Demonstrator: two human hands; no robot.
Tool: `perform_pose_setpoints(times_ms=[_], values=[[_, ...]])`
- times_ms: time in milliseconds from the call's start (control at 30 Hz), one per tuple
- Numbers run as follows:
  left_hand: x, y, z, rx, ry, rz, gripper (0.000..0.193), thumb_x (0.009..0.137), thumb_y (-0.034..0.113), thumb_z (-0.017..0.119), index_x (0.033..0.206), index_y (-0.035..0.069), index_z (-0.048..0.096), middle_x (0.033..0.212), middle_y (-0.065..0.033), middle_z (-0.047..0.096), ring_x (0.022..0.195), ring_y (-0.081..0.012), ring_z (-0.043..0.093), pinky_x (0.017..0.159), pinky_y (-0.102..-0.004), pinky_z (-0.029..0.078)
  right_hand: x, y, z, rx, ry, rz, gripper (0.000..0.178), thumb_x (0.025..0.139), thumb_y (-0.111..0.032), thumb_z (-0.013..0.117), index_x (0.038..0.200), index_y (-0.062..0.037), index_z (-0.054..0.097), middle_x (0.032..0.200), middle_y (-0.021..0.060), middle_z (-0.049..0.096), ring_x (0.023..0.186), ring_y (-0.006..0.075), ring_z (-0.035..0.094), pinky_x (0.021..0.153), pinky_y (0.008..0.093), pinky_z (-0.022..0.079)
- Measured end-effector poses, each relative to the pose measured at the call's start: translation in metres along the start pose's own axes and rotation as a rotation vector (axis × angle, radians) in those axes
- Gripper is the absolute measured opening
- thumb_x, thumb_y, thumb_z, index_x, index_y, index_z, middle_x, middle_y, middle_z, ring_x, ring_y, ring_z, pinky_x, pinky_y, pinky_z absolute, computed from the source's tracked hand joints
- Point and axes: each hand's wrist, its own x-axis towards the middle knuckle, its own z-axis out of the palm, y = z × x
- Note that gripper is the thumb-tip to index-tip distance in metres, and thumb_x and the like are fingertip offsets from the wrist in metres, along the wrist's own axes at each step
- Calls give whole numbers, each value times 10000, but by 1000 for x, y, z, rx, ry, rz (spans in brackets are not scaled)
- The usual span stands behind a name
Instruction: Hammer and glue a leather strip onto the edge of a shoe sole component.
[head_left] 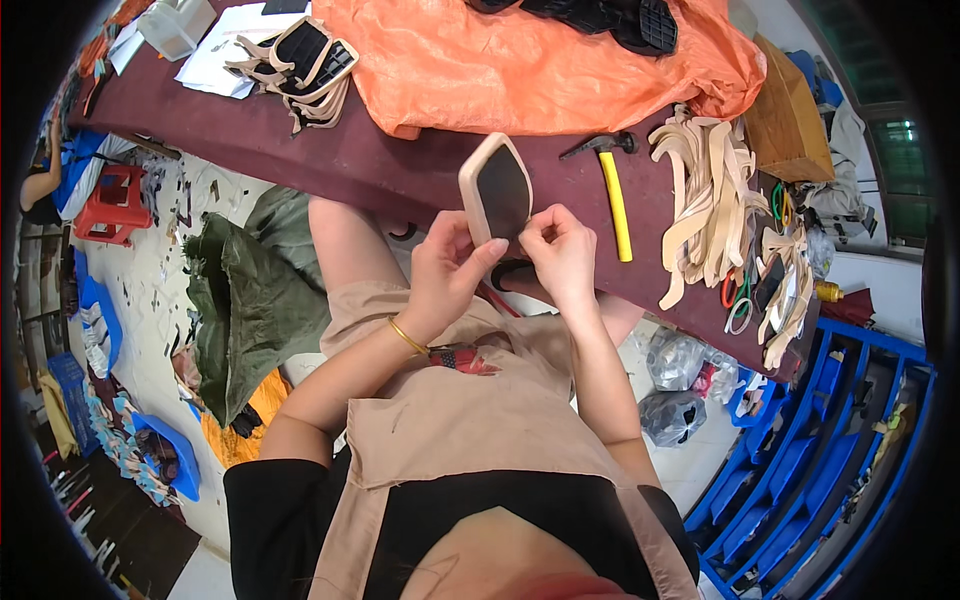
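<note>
Over the table's near edge, my left hand [449, 262] holds up a beige-rimmed shoe sole piece [503, 190] with a black inner face, thumb in front and fingers behind its lower end. My right hand [562, 250] is closed in a pinch at the piece's lower right edge; what lies between its fingertips is too small to make out. To the right on the table lies a hammer [614, 195] with a yellow handle and dark head. Beyond it is a pile of beige strips [705, 200]. Similar beige and black pieces [310, 65] are stacked at the far left.
An orange plastic sheet [540, 75] covers the table's far side, with black soles [645, 28] on it. A wooden box [790, 115] stands at the right. A blue rack [800, 470] is at lower right. A green sack [255, 300] and red stool [112, 205] are at left.
</note>
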Motion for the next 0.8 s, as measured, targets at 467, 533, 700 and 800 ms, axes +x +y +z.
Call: perform_pose_setpoints(times_ms=[467, 533, 700, 800], values=[[12, 13, -20, -295, -90, -151, 275, 884, 101, 620, 1078, 7, 451, 982, -67, 628, 839, -66, 574, 710, -217, 484, 5, -9, -25, 437, -372, 116, 216, 903, -232, 607, 915, -16, 603, 765, 19, 639, 712, 83, 605, 638, 220, 493], [12, 14, -22, -292, -94, -159, 285, 882, 101, 624, 1087, 4, 450, 991, -70, 629, 855, -70, 578, 722, -219, 488, 5, -17, -31, 428, -381, 134, 209, 904, -224, 604, 909, -15, 612, 768, 23, 647, 707, 82, 605, 633, 219, 491], [10, 13, -25, -257, -131, -186, 302, 874, 94, 634, 1093, -9, 453, 1000, -72, 629, 875, -82, 583, 732, -227, 499, 7, -13, -26, 265, -378, 12, 199, 889, -160, 577, 795, 11, 614, 704, 33, 644, 606, 81, 585, 556, 250, 481], [7, 6, -19, -224, -69, -142, 299, 867, 81, 639, 1088, -8, 457, 990, -72, 632, 857, -82, 587, 726, -223, 495, 7, -17, -20, -251, -233, -189, 184, 883, -119, 549, 761, 9, 604, 671, 32, 631, 581, 87, 590, 547, 246, 485]])
